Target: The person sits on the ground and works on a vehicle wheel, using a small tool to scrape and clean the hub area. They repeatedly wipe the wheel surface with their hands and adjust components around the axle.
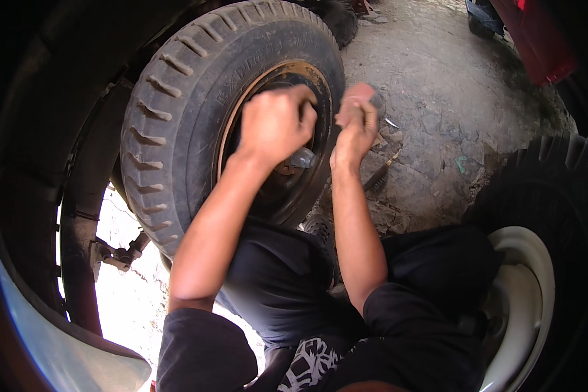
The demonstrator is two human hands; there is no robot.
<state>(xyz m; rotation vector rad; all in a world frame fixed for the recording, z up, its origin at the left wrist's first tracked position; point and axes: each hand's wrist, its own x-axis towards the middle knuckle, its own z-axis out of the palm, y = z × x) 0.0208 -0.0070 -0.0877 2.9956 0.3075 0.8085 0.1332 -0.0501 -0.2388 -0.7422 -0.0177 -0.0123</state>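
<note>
A large tire (163,98) stands upright on a wheel with a rusty rim (298,68). My left hand (274,124) is at the wheel's centre, fingers curled and slightly blurred; what they hold is hidden. Below it a rounded greyish hub piece (302,157) shows. My right hand (354,137), just right of the wheel, grips a blurred reddish, blocky object (360,91) with its fingers closed round it.
A second tire (536,176) with a cream rim (541,307) is at the lower right, by my legs. Dark bodywork (46,163) curves along the left. Red metalwork (549,39) is at the upper right. Small debris (379,147) lies on the rough concrete floor (424,91).
</note>
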